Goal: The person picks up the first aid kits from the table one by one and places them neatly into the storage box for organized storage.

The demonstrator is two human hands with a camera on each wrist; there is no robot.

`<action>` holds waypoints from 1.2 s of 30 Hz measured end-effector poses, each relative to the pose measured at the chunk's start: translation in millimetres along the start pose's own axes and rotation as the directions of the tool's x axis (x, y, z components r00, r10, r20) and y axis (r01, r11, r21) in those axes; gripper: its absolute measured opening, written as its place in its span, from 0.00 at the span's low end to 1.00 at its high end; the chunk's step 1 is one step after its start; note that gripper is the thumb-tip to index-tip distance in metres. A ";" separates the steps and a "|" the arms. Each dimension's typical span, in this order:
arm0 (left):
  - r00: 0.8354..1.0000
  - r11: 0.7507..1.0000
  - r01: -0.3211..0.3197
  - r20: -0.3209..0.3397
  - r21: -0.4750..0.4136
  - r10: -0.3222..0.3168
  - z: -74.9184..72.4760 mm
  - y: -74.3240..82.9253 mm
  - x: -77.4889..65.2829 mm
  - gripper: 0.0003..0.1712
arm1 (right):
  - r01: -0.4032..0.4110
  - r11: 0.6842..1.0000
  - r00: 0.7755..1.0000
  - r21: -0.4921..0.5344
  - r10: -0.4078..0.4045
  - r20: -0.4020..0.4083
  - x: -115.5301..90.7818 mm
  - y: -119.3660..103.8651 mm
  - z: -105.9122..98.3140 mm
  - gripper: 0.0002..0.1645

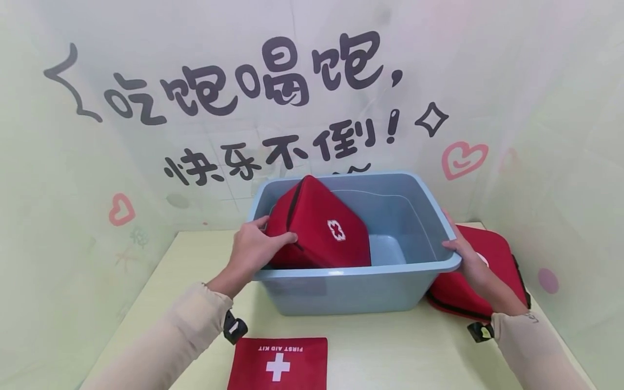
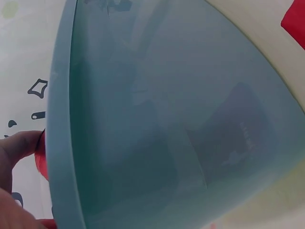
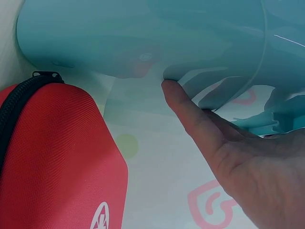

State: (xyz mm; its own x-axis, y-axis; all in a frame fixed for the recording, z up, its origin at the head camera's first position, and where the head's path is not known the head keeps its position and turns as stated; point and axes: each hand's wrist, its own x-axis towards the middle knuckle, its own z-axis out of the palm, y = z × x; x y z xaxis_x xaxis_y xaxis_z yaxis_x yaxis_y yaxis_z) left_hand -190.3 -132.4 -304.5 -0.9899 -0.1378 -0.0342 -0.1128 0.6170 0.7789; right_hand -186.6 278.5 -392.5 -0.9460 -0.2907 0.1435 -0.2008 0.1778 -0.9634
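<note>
A light-blue plastic bin [image 1: 341, 292] stands on the table, and a red zippered first aid case [image 1: 322, 227] leans tilted in its left part. My left hand [image 1: 253, 246] reaches over the bin's left rim and holds a corner of that case, thumb near the zipper. In the left wrist view the bin's outer wall [image 2: 157, 109] hides most of the case. My right hand [image 1: 470, 260] grips the bin's right rim; in the right wrist view its fingers [image 3: 188, 109] press the outer wall below the rim. A second red case [image 1: 492, 260] lies beside the bin, under my right forearm.
A flat red first aid pouch [image 1: 278, 374] with a white cross lies on the pale table [image 1: 380, 346] at the front edge of view. Behind rises a light wall sheet [image 1: 195, 32] printed with dark characters and pink hearts, close to the bin's back.
</note>
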 end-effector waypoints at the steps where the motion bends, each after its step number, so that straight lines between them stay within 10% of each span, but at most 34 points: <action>1: 1.000 1.000 -0.001 0.014 -0.003 0.001 -0.3 0.3 -0.4 0.50 | -0.004 1.000 1.000 -0.002 0.004 -0.002 -0.3 0.0 -0.5 0.48; 20: 0.990 0.990 -0.135 0.043 -0.036 0.136 -23.6 2.8 0.0 0.42 | -0.012 1.000 1.000 -0.003 0.012 0.000 1.0 0.9 -0.1 0.47; 36: 0.992 0.968 -0.109 -0.094 -0.226 0.089 -60.0 -17.9 -4.2 0.38 | -0.020 1.000 1.000 -0.014 0.020 -0.005 -0.5 -0.7 0.2 0.46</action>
State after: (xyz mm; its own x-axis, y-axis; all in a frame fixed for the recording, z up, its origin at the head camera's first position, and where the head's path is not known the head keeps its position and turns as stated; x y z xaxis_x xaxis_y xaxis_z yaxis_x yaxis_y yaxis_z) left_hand -179.0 -189.4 -280.8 -0.9836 -0.1539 0.0943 0.0179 0.4368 0.8994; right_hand -185.9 278.3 -391.9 -0.9510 -0.2826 0.1251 -0.1853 0.1972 -0.9627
